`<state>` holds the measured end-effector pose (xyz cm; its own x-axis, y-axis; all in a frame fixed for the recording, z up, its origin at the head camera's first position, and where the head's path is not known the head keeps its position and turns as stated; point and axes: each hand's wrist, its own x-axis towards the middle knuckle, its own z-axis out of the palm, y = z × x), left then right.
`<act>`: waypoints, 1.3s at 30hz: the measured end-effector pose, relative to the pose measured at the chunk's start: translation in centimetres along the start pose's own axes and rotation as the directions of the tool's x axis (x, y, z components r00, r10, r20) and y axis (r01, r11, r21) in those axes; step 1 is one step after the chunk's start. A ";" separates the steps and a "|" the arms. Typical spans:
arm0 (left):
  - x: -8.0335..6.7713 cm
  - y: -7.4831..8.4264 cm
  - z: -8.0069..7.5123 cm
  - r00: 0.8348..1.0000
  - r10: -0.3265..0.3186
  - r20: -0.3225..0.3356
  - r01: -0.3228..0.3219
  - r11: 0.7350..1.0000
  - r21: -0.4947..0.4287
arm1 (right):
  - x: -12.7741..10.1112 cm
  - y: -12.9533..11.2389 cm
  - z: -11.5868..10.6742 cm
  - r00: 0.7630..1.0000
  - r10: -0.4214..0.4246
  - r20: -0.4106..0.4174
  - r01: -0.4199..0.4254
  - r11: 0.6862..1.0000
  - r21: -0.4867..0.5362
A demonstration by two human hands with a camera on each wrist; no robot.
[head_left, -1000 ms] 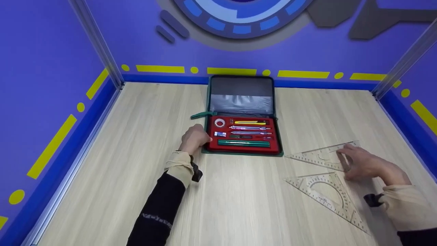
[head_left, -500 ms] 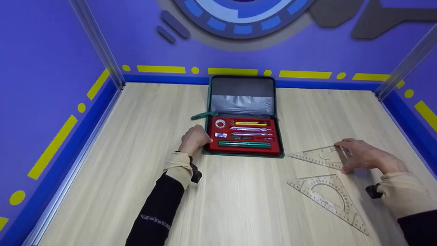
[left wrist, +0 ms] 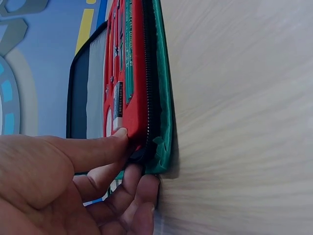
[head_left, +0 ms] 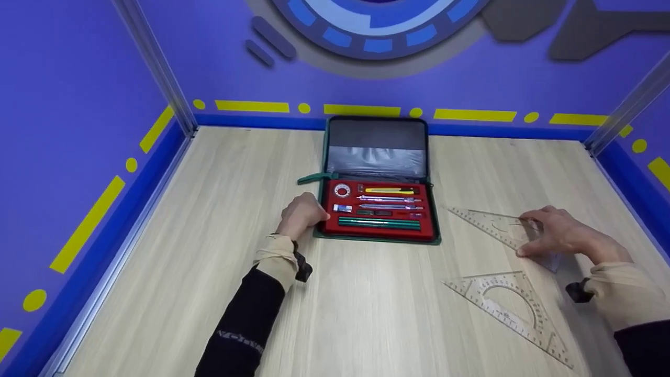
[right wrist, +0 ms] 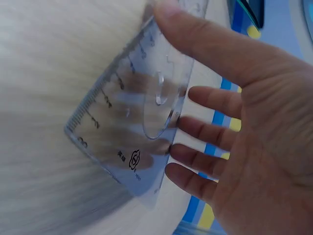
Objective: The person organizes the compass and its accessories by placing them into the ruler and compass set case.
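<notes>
Right hand [head_left: 555, 233] pinches and lifts a set square [head_left: 497, 228]; left hand [head_left: 301, 212] grips the case [head_left: 377, 173] edge. Next, probably stowing it inside.

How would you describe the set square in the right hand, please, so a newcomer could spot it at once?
Start at the open red case in the middle of the table. Two clear set squares lie to its right. It is the farther set square, tilted up off the wood and pinched by the right hand; the nearer one, with a protractor arc, lies flat and untouched.
</notes>
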<state>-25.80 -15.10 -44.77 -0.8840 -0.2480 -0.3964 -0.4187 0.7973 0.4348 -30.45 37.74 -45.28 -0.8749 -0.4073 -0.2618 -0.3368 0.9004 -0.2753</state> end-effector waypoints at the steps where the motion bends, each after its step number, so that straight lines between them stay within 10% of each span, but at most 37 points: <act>1: 0.0 0.0 0.0 1.000 0.000 0.001 0.000 1.000 0.000 | -0.1 0.3 0.0 1.000 0.013 -0.004 -0.013 1.000 -0.003; 17: -0.1 0.3 -0.1 1.000 0.001 0.010 -0.001 1.000 0.007 | -0.9 1.5 -0.8 0.968 0.235 0.086 -0.240 0.970 0.048; 39: -0.1 0.2 -0.4 1.000 0.008 0.006 -0.008 1.000 0.019 | -1.3 1.1 -0.8 0.946 0.319 0.059 -0.322 0.946 0.047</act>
<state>-25.90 -15.15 -44.33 -0.8860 -0.2380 -0.3979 -0.4074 0.8094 0.4231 -29.93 39.34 -44.54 -0.9145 -0.1067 -0.3902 -0.0202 0.9754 -0.2193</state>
